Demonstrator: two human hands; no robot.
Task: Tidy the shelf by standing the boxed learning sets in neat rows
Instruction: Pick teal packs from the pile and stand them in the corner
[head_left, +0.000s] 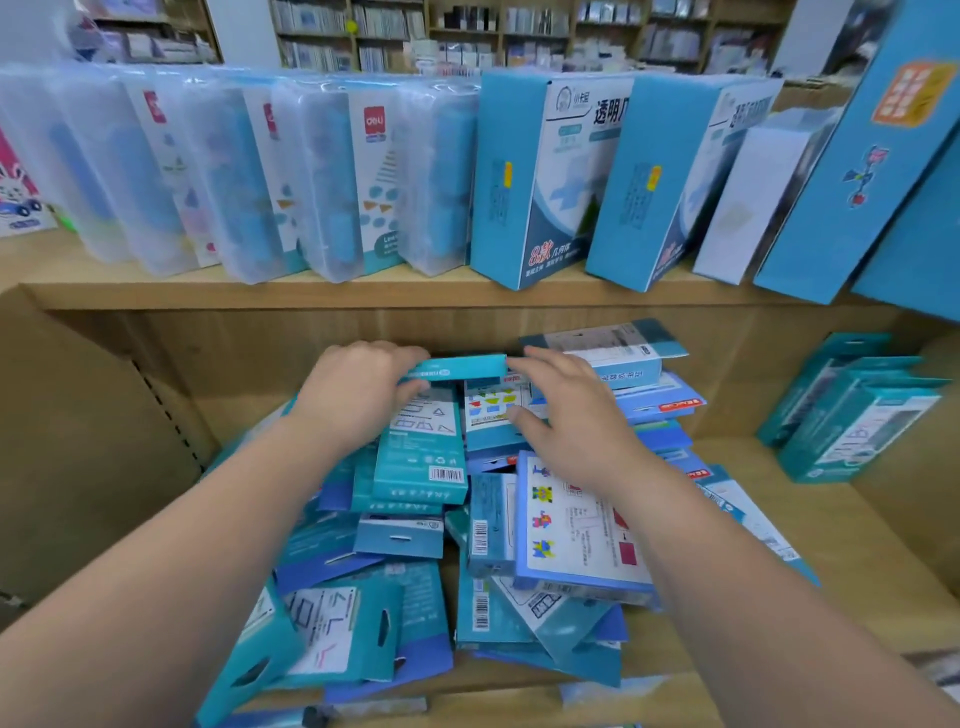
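Cluttered shelf (810, 525); left fingers (400, 356) curl round teal box (462, 366), hiding its end; straight right fingers (532, 359) touch it

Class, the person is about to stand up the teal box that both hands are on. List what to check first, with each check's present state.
1. Left hand grips teal box: ok.
2. Right hand touches its other end: ok.
3. Box free of pile of boxes beneath: cannot tell.
4. Bare lower shelf board at right to stand it: ok.
5. Far-right boxes stand straight: not ok, they lean.
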